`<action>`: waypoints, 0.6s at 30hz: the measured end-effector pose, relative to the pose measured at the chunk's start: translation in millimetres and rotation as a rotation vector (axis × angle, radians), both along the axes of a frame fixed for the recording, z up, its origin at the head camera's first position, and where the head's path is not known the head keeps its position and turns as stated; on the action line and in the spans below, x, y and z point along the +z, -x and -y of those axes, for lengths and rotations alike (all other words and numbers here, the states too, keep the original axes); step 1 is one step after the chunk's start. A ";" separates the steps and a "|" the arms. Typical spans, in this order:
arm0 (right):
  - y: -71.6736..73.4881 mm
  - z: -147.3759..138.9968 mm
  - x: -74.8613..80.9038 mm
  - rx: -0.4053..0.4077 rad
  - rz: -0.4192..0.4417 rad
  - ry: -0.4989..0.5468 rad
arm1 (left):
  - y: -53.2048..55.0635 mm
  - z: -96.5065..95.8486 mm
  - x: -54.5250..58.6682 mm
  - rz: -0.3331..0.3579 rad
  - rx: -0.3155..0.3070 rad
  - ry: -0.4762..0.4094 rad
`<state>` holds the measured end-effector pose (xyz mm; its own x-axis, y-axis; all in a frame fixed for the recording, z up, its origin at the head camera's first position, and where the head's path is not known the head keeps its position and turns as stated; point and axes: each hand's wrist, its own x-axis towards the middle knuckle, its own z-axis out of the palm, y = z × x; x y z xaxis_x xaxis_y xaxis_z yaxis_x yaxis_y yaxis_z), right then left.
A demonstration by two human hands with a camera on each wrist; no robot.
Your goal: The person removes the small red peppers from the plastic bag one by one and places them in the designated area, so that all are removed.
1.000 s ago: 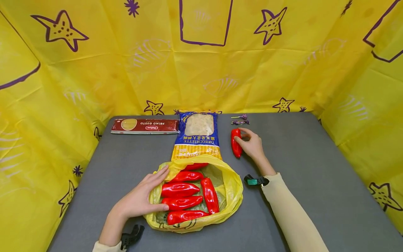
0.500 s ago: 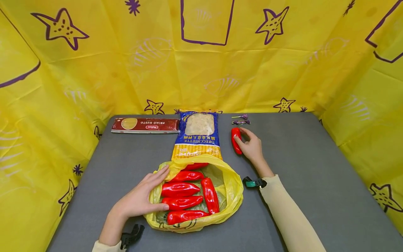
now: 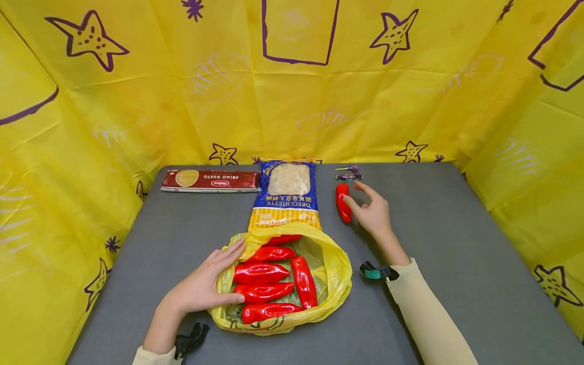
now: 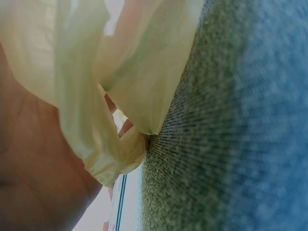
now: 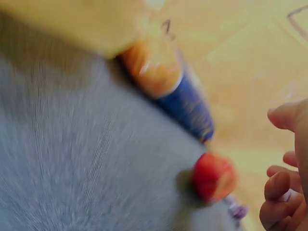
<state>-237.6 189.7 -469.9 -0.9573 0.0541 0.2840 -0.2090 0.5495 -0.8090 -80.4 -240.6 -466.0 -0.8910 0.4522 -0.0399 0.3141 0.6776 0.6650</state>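
On the grey table lies a long red pepper (image 3: 343, 203), just left of my right hand (image 3: 374, 210). That hand's thumb and fingers are spread apart beside it, and the right wrist view shows a gap between them and the pepper (image 5: 211, 178). My left hand (image 3: 205, 284) rests over the left rim of a yellow plastic bag (image 3: 337, 284), fingers extended along the rim and thumb reaching inside. Several glossy red peppers (image 3: 262, 274) lie in the bag, mostly side by side, one crosswise at the right. Close up, the left wrist view shows bag plastic (image 4: 82, 110) against the palm.
Behind the bag lies a blue and yellow orecchiette packet (image 3: 289, 192). A dark red pasta packet (image 3: 210, 181) lies left of it. Two small purple-wrapped sweets (image 3: 349, 177), one on a stick, lie beyond the loose pepper. Yellow patterned cloth (image 3: 292, 111) surrounds the table.
My right hand held the red pepper and shifted it slightly away from me; now it has let go and drawn back to the right. My left hand and the bag have stayed put.
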 end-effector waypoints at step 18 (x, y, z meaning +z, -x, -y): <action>-96.2 41.1 74.1 0.460 -0.094 -0.002 | 0.8 0.0 -1.8 0.000 -0.001 0.000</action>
<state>-141.4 148.6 -395.9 -0.8516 -0.3709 0.3705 -0.5039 0.3841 -0.7737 -81.2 -240.6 -467.8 -0.8905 0.4532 -0.0401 0.3145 0.6769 0.6655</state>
